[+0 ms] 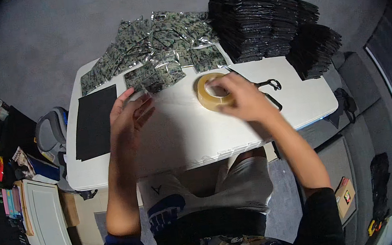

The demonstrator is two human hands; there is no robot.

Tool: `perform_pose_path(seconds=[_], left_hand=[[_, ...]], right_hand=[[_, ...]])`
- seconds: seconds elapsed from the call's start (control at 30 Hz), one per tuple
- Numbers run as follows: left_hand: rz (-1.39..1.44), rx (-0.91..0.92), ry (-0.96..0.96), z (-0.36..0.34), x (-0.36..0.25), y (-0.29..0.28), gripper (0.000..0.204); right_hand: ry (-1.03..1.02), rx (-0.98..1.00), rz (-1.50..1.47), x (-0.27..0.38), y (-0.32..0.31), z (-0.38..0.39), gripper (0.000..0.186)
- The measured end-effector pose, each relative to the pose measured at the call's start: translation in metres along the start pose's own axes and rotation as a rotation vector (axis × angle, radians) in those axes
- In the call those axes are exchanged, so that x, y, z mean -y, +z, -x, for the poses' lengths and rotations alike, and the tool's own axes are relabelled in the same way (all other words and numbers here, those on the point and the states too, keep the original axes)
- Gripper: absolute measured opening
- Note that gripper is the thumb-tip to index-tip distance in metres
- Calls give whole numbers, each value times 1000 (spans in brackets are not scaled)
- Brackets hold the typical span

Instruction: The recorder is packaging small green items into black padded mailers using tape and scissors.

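My right hand (pixel 244 99) grips a roll of clear yellowish packing tape (pixel 206 96) by its near right side, with fingers over its open centre. The roll is over the white table (pixel 173 140), right of the middle. My left hand (pixel 129 116) is raised over the table's left part, fingers apart, with nothing seen in it. Just beyond its fingertips lies a camouflage-patterned packet in shiny clear plastic (pixel 168 73). Left of that hand are flat black sheets or bags (pixel 95 122). Scissors with black handles (pixel 269 84) and a dark, phone-like object (pixel 273 101) lie beside my right hand, partly hidden.
A heap of camouflage packets (pixel 165 30) covers the far left edge. Tall stacks of black plastic packages (pixel 262 21) fill the far right. A grey chair (pixel 53 132) and white cabinet (pixel 46 214) stand left; a grey sofa (pixel 361 136) and small cardboard box (pixel 345 197) are right.
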State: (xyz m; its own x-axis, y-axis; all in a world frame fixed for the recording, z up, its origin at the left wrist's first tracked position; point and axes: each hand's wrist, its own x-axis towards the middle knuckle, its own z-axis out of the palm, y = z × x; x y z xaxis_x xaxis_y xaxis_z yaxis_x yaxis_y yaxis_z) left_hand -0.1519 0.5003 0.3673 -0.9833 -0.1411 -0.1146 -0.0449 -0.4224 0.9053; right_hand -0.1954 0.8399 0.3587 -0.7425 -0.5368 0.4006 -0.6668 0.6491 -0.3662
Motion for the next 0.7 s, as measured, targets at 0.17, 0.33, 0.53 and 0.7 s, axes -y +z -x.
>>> perform_pose_path(seconds=[0.17,0.33,0.53,0.7], left_hand=[[-143,43,62,11,1,-1,61],[-76,125,85,18,0,-4,73],[-9,123,103,21,3,2,76],[23,179,146,22,4,4,62]], right_hand=[[104,53,212,25,53,-14,70],[184,-36,134,29,57,-29,67],[-24,19,-434,45,43,-74,43],[15,264,-563,45,52,-95,28]])
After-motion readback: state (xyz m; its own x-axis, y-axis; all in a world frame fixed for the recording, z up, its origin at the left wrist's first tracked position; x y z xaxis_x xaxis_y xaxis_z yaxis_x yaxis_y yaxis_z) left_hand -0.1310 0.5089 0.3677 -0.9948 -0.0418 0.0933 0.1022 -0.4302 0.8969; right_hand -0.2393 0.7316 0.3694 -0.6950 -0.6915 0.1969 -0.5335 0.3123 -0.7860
